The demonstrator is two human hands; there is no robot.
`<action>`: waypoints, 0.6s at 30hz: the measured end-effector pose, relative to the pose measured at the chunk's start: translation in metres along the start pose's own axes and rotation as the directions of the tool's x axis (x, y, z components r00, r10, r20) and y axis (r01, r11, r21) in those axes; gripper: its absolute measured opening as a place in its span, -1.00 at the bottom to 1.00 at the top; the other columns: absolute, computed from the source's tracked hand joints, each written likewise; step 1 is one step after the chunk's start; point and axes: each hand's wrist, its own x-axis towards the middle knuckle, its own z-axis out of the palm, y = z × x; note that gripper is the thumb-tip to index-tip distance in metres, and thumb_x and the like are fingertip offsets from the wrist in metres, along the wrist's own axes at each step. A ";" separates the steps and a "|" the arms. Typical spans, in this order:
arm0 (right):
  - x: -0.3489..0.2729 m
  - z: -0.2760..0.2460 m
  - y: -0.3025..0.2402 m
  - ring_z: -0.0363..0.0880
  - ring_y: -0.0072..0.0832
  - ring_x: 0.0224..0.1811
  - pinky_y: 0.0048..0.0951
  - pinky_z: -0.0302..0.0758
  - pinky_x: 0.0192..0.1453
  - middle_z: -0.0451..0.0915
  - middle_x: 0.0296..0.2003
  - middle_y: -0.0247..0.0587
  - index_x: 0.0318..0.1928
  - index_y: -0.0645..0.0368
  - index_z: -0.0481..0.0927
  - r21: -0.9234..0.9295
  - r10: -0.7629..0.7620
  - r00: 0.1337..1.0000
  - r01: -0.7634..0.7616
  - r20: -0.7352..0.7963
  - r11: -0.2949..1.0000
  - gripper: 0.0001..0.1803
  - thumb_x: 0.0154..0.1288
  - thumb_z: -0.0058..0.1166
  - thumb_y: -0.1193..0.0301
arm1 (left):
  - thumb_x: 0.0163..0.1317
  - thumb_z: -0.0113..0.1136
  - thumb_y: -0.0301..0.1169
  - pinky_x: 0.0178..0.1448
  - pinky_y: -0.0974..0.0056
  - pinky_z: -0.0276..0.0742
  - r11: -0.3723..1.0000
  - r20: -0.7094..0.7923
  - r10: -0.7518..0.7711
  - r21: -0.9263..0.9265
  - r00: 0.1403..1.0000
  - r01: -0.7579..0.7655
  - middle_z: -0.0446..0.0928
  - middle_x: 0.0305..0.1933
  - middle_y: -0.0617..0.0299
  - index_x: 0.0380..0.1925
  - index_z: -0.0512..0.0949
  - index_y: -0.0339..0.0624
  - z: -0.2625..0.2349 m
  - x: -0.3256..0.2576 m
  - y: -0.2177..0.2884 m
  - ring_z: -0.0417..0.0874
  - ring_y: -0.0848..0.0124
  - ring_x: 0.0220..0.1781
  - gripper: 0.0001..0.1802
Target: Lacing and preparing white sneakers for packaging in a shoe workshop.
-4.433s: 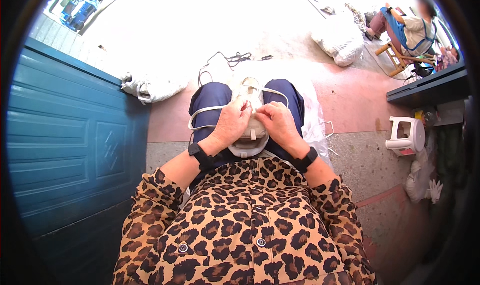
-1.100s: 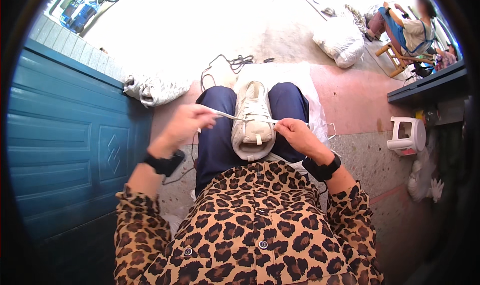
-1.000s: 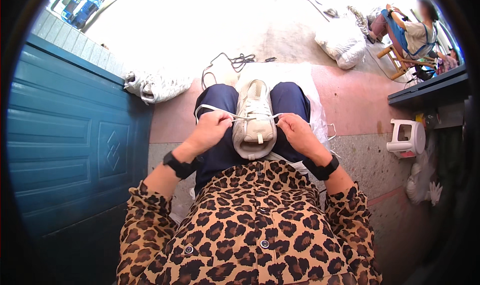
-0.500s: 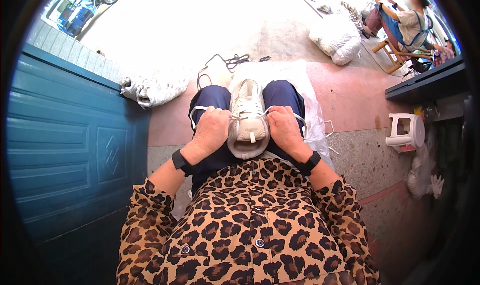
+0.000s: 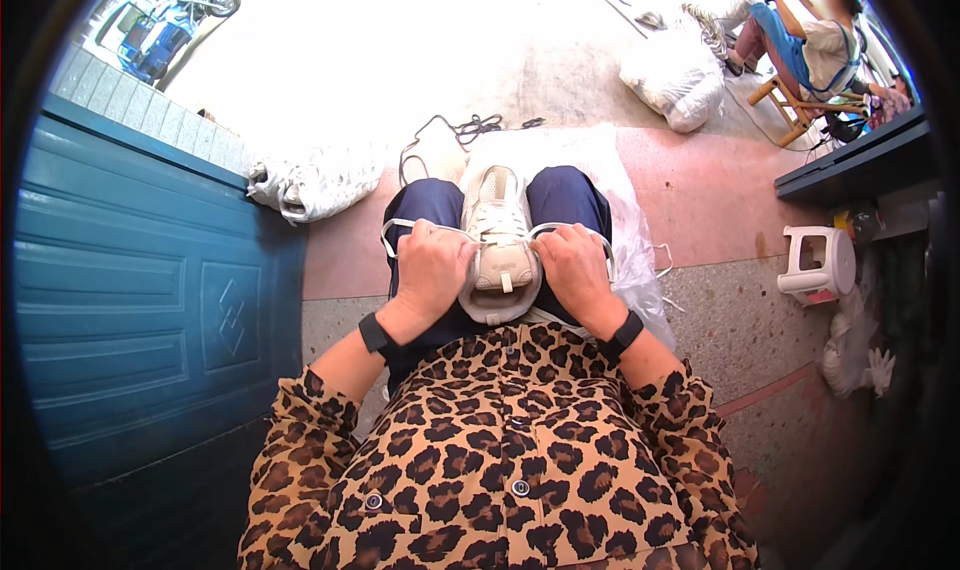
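A beige sneaker point(image 5: 504, 264) rests between my knees, its toe pointing away from me and its heel opening toward me. White laces run through its eyelets. At the shoe's left side, my left hand point(image 5: 432, 268) is closed on one lace point(image 5: 405, 222), which loops out over the left knee. My right hand point(image 5: 574, 272) pinches the lace point(image 5: 603, 240) on the other side, and its free part bends over the right knee. Both hands lie close against the shoe's upper. The fingertips are partly hidden.
A blue panelled door point(image 5: 150, 290) stands at left, with a white bundle point(image 5: 315, 185) beside it. Ahead lie a dark cord point(image 5: 478, 125) and a stuffed white bag point(image 5: 675, 78). At right are a white plastic stool point(image 5: 818, 263) and another person point(image 5: 825, 55) seated on a bamboo chair.
Both my hands have come slightly nearer my body, still gripping the laces at the shoe's sides. The seated person's hands have risen. The whole view has shifted a little.
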 end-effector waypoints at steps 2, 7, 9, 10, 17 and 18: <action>-0.004 -0.003 -0.001 0.40 -0.32 -0.17 -0.26 0.28 -0.15 0.51 -0.37 -0.23 -0.37 0.11 0.57 -0.015 -0.037 0.999 0.037 0.010 0.999 -0.79 0.11 0.06 0.25 | -0.02 0.22 -0.25 -0.21 0.18 0.32 0.998 0.001 0.017 0.063 1.000 -0.017 0.52 -0.46 0.24 -0.48 0.57 -0.14 -0.003 -0.008 0.007 0.44 0.27 -0.24 -0.80; -0.003 -0.005 0.008 0.40 -0.23 -0.10 -0.17 0.29 -0.11 0.52 -0.30 -0.14 -0.26 0.19 0.56 0.013 0.006 0.984 -0.009 0.177 1.000 -0.74 0.16 -0.04 0.27 | -0.03 0.16 -0.37 -0.19 0.20 0.32 0.988 0.136 0.001 0.150 0.991 -0.022 0.53 -0.31 0.29 -0.32 0.56 -0.16 -0.006 -0.011 0.005 0.41 0.28 -0.19 -0.77; -0.001 -0.002 0.011 0.40 -0.23 -0.10 -0.16 0.29 -0.11 0.52 -0.29 -0.14 -0.24 0.18 0.55 0.086 0.024 0.979 -0.042 0.200 0.995 -0.74 0.16 -0.06 0.30 | -0.02 0.12 -0.45 -0.15 0.22 0.35 0.998 0.161 -0.052 0.030 0.986 0.048 0.52 -0.31 0.29 -0.36 0.57 -0.18 -0.008 -0.008 -0.001 0.41 0.26 -0.17 -0.82; -0.001 0.000 0.011 0.40 -0.23 -0.09 -0.16 0.29 -0.12 0.52 -0.28 -0.14 -0.22 0.18 0.55 0.163 0.024 0.979 -0.058 0.201 0.985 -0.75 0.17 -0.08 0.32 | -0.02 0.12 -0.45 -0.15 0.22 0.35 1.000 0.123 -0.011 0.018 0.992 0.009 0.52 -0.31 0.29 -0.36 0.57 -0.18 -0.009 -0.007 -0.003 0.41 0.26 -0.17 -0.82; -0.009 0.013 0.012 0.43 -0.27 -0.13 -0.23 0.25 -0.13 0.55 -0.31 -0.22 -0.21 0.12 0.59 0.269 0.057 0.996 -0.074 0.071 0.960 -0.77 0.15 -0.07 0.39 | 0.03 0.11 -0.45 -0.18 0.15 0.43 0.954 0.023 0.046 -0.297 0.999 -0.037 0.56 -0.37 0.05 -0.30 0.54 -0.27 0.014 0.049 0.013 0.52 0.12 -0.30 -0.79; -0.010 0.014 0.012 0.43 -0.27 -0.13 -0.23 0.25 -0.13 0.55 -0.31 -0.22 -0.21 0.12 0.59 0.261 0.061 0.996 -0.074 0.058 0.962 -0.77 0.15 -0.07 0.39 | 0.01 0.11 -0.47 -0.23 0.16 0.45 0.946 0.156 0.069 -0.324 0.985 -0.015 0.56 -0.39 0.00 -0.24 0.52 -0.31 0.024 0.063 0.019 0.56 0.13 -0.36 -0.73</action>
